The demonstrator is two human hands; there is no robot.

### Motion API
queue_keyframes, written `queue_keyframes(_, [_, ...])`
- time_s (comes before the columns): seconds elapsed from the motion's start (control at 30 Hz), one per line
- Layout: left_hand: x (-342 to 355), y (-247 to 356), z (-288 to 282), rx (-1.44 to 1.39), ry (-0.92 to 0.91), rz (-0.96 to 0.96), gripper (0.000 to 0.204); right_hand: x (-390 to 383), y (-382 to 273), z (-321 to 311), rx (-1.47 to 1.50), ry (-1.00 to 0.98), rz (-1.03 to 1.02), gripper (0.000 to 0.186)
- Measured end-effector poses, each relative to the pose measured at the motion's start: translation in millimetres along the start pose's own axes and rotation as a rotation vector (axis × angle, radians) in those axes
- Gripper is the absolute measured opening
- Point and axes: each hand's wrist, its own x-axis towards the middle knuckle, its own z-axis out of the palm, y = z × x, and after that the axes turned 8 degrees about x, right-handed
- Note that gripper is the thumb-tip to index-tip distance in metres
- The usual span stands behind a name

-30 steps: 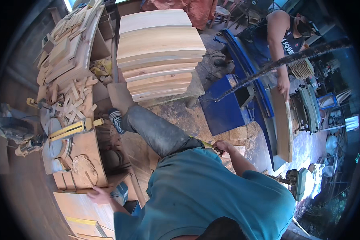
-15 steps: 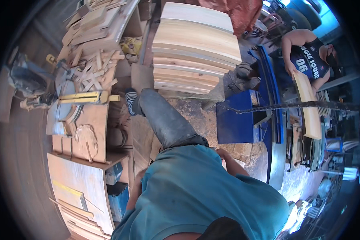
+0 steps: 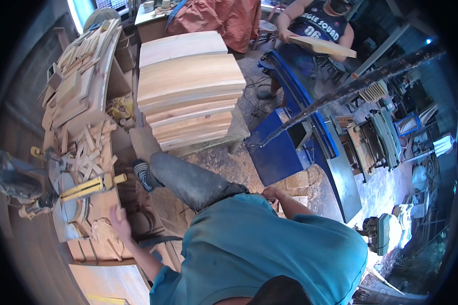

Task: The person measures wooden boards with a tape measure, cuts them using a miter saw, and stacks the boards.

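Two hands work apart: the left hand (image 3: 119,222) rests spread open on the cluttered wooden workbench (image 3: 94,203) beside yellow-handled tools (image 3: 89,187); the right hand (image 3: 269,193) sits at the hip, its grip unclear.

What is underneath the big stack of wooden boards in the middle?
The stack of boards rests on a low wooden platform, with one leg showing above the sawdust-covered floor. The stack covers the rest of the platform top.
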Motion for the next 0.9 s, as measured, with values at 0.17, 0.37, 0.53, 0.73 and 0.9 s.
queue_keyframes(0.17, [-85.6,-81.7,-26.7,0.651,0.356,-0.402,0.054,-7.9,18.0,-7.3,0.137,0.109,0.087,0.041])
queue_keyframes(0.37, [-163.5,-97.0,-43.5,0.867,0.506,-0.479,0.05,12.6,19.7,-19.3,0.126,0.095,0.112,0.038])
queue_keyframes(0.53, [-166.4,-14.0,25.0,0.331,0.252,-0.354,0.044,23.5,1.5,-22.6,0.192,0.067,0.02,0.031])
queue_keyframes(0.73, [-131.0,160.2,124.0,-0.364,-0.042,-0.111,0.042,37.6,-18.8,-12.5,0.382,0.046,-0.364,0.033])
queue_keyframes(0.9, [-96.1,248.4,131.8,0.021,-0.167,0.463,0.051,58.0,-9.2,17.1,0.412,-0.008,-0.134,0.034])
